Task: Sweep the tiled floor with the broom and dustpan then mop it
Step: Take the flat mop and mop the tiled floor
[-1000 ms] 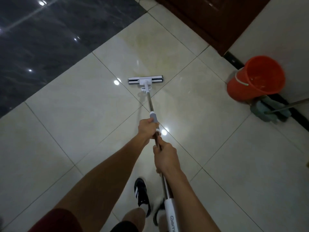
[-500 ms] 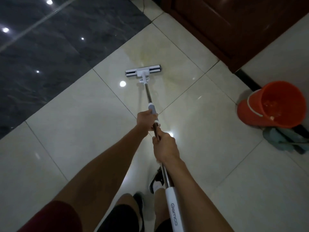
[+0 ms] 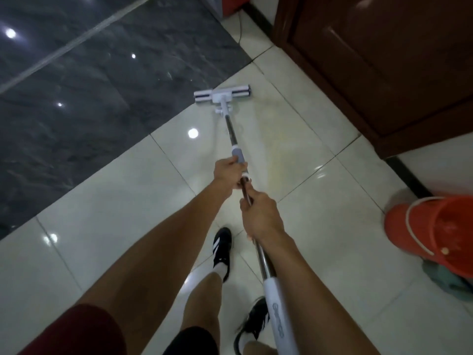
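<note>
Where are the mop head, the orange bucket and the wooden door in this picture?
mop head (image 3: pixel 222 94): head view, on its white centre bracket.
orange bucket (image 3: pixel 399 228): head view, on its outer wall.
wooden door (image 3: pixel 384 60): head view, on its dark brown panel.

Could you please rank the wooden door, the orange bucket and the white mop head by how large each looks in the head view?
Largest to smallest, as they look:
1. wooden door, cut off by the frame
2. orange bucket, partly cut off at the right edge
3. mop head
The bucket sits nearer the camera than the mop head, so true sizes are unsure.
</note>
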### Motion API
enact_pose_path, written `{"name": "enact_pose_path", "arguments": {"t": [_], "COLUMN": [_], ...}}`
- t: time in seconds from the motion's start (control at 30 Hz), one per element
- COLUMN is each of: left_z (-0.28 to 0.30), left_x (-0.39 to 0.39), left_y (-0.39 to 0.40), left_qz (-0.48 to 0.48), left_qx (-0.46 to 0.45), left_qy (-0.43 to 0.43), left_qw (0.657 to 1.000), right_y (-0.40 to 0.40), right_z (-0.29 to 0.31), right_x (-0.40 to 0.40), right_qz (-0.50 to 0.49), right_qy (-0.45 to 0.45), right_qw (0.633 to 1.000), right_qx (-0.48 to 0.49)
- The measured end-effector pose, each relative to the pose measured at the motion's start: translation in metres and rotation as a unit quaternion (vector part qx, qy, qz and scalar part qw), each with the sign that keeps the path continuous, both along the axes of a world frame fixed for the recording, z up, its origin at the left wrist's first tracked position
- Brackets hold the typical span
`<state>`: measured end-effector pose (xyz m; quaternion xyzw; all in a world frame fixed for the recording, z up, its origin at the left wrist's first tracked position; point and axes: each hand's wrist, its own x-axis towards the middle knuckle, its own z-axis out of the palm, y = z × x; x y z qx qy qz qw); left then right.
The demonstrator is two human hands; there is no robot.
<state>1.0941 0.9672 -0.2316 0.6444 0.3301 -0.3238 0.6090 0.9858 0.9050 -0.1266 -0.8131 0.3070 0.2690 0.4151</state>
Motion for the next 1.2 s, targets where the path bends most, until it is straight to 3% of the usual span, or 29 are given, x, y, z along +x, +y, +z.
{"name": "enact_pose_path", "arguments": {"t": [0.27, 0.5, 0.83, 1.2], "left_z": [-0.009, -0.012, 0.000, 0.019], "left_x": [0.165, 0.197, 0.103, -0.170], "left_y": [-0.003, -0.009, -0.019, -0.030], "left_qz": [-0.002, -0.034, -0.076, -0.116], "left_qx": [0.020, 0.001, 0.033, 0.014], "left_qy": [-0.015, -0.005, 0.009, 0.005], "left_qw": [1.000, 0.999, 0.997, 0.993], "right_y": [0.003, -0.008, -0.011, -0.018], "right_z": [-0.024, -0.038, -0.028, 0.005], "right_x": [0.163, 0.188, 0.087, -0.184], "right_qz": [-0.005, -0.019, -0.025, -0.039], "right_qy": [-0.011, -0.013, -0.002, 0.029], "right_qw": [1.000, 1.000, 1.000, 0.999], "right_qx": [-0.004, -0.016, 0.008, 0.000]}}
